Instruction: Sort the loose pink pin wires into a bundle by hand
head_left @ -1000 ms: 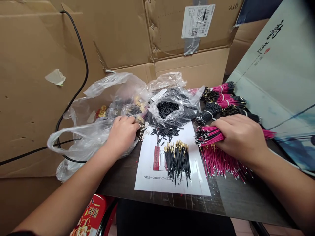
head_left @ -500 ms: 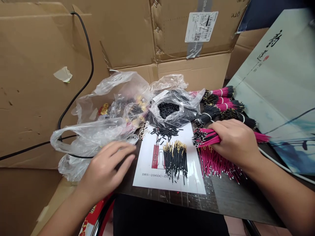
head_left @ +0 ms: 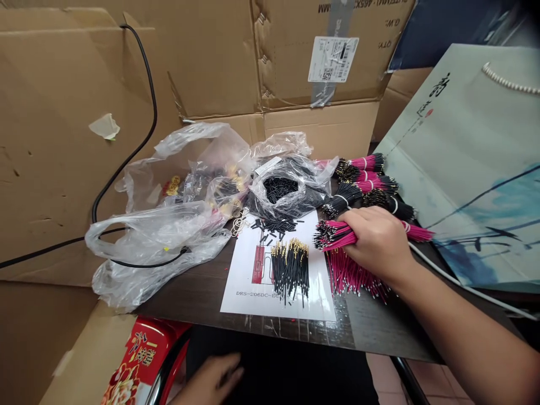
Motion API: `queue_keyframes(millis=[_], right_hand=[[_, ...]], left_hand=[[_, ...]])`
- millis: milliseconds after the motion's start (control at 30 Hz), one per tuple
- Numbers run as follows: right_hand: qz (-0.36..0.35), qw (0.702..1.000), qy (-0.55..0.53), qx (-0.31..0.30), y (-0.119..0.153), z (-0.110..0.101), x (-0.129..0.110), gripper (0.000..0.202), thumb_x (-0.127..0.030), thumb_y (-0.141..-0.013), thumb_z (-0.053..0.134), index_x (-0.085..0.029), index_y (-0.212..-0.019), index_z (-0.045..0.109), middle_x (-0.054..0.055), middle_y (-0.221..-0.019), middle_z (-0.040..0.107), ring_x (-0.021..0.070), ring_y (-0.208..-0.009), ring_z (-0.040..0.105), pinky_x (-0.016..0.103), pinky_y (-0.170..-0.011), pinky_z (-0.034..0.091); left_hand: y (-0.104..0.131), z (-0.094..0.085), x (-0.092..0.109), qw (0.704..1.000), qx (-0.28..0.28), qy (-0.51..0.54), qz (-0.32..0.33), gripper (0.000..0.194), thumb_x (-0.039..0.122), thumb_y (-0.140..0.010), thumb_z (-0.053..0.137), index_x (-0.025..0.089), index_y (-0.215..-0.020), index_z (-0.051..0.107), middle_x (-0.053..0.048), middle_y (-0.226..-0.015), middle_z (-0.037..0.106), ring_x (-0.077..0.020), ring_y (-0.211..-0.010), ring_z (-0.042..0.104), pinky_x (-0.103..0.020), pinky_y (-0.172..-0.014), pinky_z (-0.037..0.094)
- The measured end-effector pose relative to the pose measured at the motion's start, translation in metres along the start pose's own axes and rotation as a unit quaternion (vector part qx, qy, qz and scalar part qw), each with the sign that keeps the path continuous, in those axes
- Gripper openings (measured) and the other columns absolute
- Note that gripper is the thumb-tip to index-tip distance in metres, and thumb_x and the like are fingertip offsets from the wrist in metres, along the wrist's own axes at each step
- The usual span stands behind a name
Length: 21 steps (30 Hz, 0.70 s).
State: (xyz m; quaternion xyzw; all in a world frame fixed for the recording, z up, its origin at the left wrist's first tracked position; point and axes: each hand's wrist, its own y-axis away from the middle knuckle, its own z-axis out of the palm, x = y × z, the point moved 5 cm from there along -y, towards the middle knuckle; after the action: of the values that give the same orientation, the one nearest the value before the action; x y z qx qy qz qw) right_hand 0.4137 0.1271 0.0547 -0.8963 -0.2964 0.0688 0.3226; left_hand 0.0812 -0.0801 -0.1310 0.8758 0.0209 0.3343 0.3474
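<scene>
My right hand (head_left: 377, 242) is wrapped round a bundle of pink wires (head_left: 337, 235) with black and silver ends, held at the table's right side. A white band shows on the bundle behind the hand. Under it lie loose pink wires (head_left: 358, 275) with silver tips. My left hand (head_left: 213, 378) is low over my lap, below the table edge, its fingers loosely apart with nothing seen in them. Black wires (head_left: 291, 270) with gold tips lie side by side on a white printed sheet (head_left: 244, 306). Short black tubes (head_left: 276, 226) are scattered above them.
An opened clear bag of black tubes (head_left: 280, 191) stands at the back, near tied wire bundles (head_left: 371, 183). Crumpled plastic bags (head_left: 169, 230) and rubber bands (head_left: 239, 225) lie to the left. Cardboard boxes (head_left: 211, 62) wall the back; a pale paper bag (head_left: 472, 140) leans right.
My left hand has dropped from beside the sheet to over my lap. My right hand still grips the pink bundle. The view has shifted slightly to the right.
</scene>
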Motion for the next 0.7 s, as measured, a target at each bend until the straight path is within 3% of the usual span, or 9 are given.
queue_keyframes(millis=[67,167,267,367,433,500,567,633,700], right_hand=[[-0.003,1.000,0.008,0.001,0.000,-0.001,-0.003,0.018,-0.020,-0.089,0.058,-0.017,-0.073,0.064,0.004,-0.067,0.066,0.0208,-0.063,0.061,0.036,-0.067,0.039],[-0.011,1.000,0.017,-0.003,0.001,-0.001,-0.007,0.019,-0.020,-0.089,0.059,-0.017,-0.070,0.063,0.004,-0.065,0.063,0.0201,-0.062,0.059,0.036,-0.067,0.039],[-0.015,1.000,0.014,0.001,0.002,0.000,-0.008,0.019,-0.022,-0.090,0.060,-0.017,-0.072,0.064,0.004,-0.067,0.065,0.0197,-0.063,0.058,0.036,-0.068,0.039],[-0.021,1.000,0.013,0.010,0.002,0.001,-0.009,0.020,-0.023,-0.091,0.061,-0.018,-0.072,0.063,0.004,-0.068,0.065,0.0191,-0.064,0.058,0.036,-0.069,0.039],[-0.031,0.999,0.024,0.015,0.001,0.001,-0.012,0.023,-0.024,-0.093,0.061,-0.018,-0.070,0.061,0.003,-0.066,0.064,0.0184,-0.064,0.057,0.036,-0.069,0.039],[-0.047,0.998,0.038,0.022,0.000,0.000,-0.017,0.027,-0.024,-0.094,0.062,-0.019,-0.067,0.059,0.002,-0.064,0.062,0.0174,-0.062,0.055,0.036,-0.068,0.040],[-0.070,0.996,0.049,0.036,-0.003,-0.003,-0.024,0.029,-0.023,-0.095,0.063,-0.019,-0.066,0.059,0.002,-0.063,0.061,0.0166,-0.061,0.054,0.036,-0.068,0.041],[-0.102,0.992,0.057,0.053,-0.008,-0.008,-0.033,0.027,-0.021,-0.095,0.064,-0.019,-0.068,0.061,0.001,-0.064,0.063,0.0161,-0.062,0.055,0.036,-0.071,0.045],[-0.144,0.985,0.064,0.078,-0.014,-0.012,-0.043,0.022,-0.020,-0.094,0.066,-0.019,-0.072,0.064,0.002,-0.071,0.069,0.0166,-0.069,0.060,0.036,-0.076,0.049]], left_hand=[[-0.020,-0.006,0.031,0.997,0.013,-0.045,0.060,0.044,0.046,-0.100,0.037,0.020,-0.095,0.072,-0.008,-0.097,0.076,-0.0260,-0.092,0.069,-0.037,-0.091,0.053],[-0.037,-0.020,0.075,0.985,0.067,-0.049,0.153,0.037,0.037,-0.099,0.043,0.026,-0.122,0.071,-0.008,-0.135,0.068,-0.0302,-0.132,0.056,-0.044,-0.116,0.039],[-0.040,-0.029,0.085,0.985,0.089,-0.054,0.137,0.036,0.036,-0.098,0.046,0.026,-0.122,0.071,-0.008,-0.141,0.065,-0.0303,-0.137,0.052,-0.046,-0.120,0.034],[-0.020,-0.035,0.076,0.989,-0.016,-0.123,0.080,0.032,0.033,-0.094,0.051,0.024,-0.113,0.074,-0.011,-0.125,0.072,-0.0313,-0.119,0.064,-0.045,-0.108,0.046],[0.006,-0.051,0.075,0.982,-0.085,-0.164,0.032,0.034,0.039,-0.097,0.048,0.021,-0.107,0.076,-0.013,-0.109,0.074,-0.0311,-0.102,0.070,-0.043,-0.093,0.052],[0.032,-0.077,0.092,0.981,-0.130,-0.137,0.037,0.033,0.047,-0.097,0.053,0.025,-0.104,0.076,-0.009,-0.102,0.073,-0.0286,-0.097,0.070,-0.039,-0.088,0.054],[0.046,-0.102,0.124,0.979,-0.187,-0.038,0.076,0.032,0.049,-0.099,0.053,0.029,-0.113,0.073,-0.005,-0.105,0.070,-0.0210,-0.087,0.070,-0.032,-0.079,0.055],[0.036,-0.134,0.164,0.980,-0.121,0.075,0.136,0.037,0.050,-0.102,0.046,0.024,-0.120,0.066,-0.006,-0.101,0.066,-0.0163,-0.073,0.066,-0.028,-0.064,0.054],[0.013,-0.164,0.204,0.963,0.025,0.092,0.252,0.033,0.041,-0.103,0.048,0.023,-0.129,0.058,-0.006,-0.098,0.066,-0.0164,-0.079,0.063,-0.029,-0.071,0.054]])
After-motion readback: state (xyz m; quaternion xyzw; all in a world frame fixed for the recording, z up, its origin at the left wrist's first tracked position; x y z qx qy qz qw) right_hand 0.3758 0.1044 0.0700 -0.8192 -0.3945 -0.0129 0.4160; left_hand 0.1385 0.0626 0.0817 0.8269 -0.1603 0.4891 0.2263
